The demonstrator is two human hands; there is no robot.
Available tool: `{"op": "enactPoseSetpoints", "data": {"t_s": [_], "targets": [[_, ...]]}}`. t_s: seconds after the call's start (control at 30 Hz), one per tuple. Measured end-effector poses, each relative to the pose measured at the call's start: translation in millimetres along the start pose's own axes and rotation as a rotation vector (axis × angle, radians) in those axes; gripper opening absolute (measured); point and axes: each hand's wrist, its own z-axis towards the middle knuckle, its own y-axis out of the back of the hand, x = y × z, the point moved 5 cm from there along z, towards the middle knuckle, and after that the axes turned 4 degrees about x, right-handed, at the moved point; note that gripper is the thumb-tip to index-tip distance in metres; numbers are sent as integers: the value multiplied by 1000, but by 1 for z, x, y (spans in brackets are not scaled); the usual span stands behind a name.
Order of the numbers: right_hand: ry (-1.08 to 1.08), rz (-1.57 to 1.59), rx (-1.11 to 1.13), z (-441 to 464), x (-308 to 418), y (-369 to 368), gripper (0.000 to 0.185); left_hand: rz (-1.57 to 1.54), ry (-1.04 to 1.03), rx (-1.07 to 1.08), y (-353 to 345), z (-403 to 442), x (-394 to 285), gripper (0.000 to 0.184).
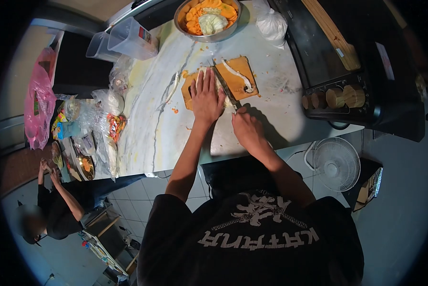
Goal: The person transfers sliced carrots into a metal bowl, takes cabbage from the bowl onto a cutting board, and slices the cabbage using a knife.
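Note:
My left hand [207,99] lies flat, fingers stretched forward, on a pale piece of food [227,101] on the wooden cutting board [231,75]. The food is mostly hidden under the palm and fingers. Just right of those fingers is a knife [223,85], its blade pointing away from me across the board. My right hand [248,127] is closed around the knife's handle at the board's near edge. A thin whitish strip [238,72] rests on the right part of the board. Small orange bits lie around the board.
Beyond the board stands a metal bowl [214,37] of orange slices. A white bag [271,29] and a black oven [338,62] are at the right. Plastic containers [133,40] and bagged food [115,126] line the left. Another person [56,205] is at the lower left.

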Motion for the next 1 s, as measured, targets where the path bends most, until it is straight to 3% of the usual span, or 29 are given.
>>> {"op": "enactPoseSetpoints", "data": {"t_s": [0.5,0.57,0.8,1.0], "targets": [[96,-32,-113,9,6,-5,30,16,1,8,0,0,1,66],[-24,-75,-78,2,0,-8,29,18,7,10,0,1,2,66],[55,-92,-109,23,3,-10,30,-19,2,12,2,-1,1,66],[-76,-77,-65,-1,-11,-19,29,0,9,26,2,0,0,67]]}}
